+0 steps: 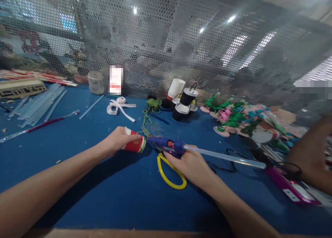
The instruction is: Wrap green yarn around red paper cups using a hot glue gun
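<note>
My left hand [119, 140] is closed round a red and white paper cup [134, 143], tipped on its side with green yarn along its rim. In my right hand [190, 162] is a blue hot glue gun [166, 144], a small red light showing on its body. Out of its back runs a long clear glue stick [225, 155]. The gun's nozzle points at the cup's rim; whether they touch I cannot tell. Under my right hand lies a pair of scissors with yellow handles [166, 177]. A strand of yarn leads from the cup to a green yarn ball [154, 104].
Clear glue sticks [41, 105] lie at the left, near a jar [95, 82]. White ribbon [119, 108], stacked paper cups [176, 87] and black-wrapped cups [181, 112] stand farther back. Ribbon crafts [230, 115] and a purple power strip [290, 186] are right, beside another person's arm [311, 151].
</note>
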The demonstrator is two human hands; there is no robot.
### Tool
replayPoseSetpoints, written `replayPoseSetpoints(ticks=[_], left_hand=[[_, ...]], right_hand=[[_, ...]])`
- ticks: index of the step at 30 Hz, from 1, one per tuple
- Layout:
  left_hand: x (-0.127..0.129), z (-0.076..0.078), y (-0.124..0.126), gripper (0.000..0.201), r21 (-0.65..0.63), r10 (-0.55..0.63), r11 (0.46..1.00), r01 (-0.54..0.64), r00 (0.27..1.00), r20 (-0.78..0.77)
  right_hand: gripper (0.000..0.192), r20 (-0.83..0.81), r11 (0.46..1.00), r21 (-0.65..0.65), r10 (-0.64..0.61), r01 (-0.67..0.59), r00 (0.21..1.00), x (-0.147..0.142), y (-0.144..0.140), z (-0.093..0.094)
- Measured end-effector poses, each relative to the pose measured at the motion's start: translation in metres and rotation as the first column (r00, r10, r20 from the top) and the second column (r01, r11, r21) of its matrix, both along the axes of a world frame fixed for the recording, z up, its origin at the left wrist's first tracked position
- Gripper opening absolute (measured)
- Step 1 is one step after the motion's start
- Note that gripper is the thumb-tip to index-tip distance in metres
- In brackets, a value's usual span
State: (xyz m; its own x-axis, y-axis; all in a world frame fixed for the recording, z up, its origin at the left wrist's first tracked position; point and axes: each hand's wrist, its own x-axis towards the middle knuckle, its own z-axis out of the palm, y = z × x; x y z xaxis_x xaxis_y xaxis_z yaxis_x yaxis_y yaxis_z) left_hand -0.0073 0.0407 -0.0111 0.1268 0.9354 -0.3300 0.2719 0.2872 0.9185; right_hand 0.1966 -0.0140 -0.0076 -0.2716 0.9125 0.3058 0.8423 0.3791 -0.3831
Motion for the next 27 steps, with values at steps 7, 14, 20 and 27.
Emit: replayPoseSetpoints(ticks=[7,14,20,27], left_hand=[[-0.0009,-0.0029,0.0013,0.029,0.008,0.000,1.000,0.000,1.000,0.009],[-0.0007,-0.0015,0.0006,0.028,0.016,0.019,1.000,-0.019,1.000,-0.001],[0.0003,0.0023,-0.0009,0.028,0.007,0.012,1.000,-0.012,1.000,0.015],[-0.0001,0.0005,-0.0002,0.028,0.007,0.005,1.000,-0.005,1.000,0.009]], right_hand=[[0.017,0.028,1.000,-0.002,0.027,-0.027,0.999,0.0007,0.0005,-0.0002],[0.015,0.047,0.998,0.003,0.063,-0.063,0.997,0.0014,-0.0022,0.0031],[0.014,0.023,1.000,0.022,0.020,-0.020,1.000,-0.0014,0.0029,0.0032],[0.015,0.103,0.995,0.079,0.051,-0.059,0.993,-0.0016,0.0024,0.0023]])
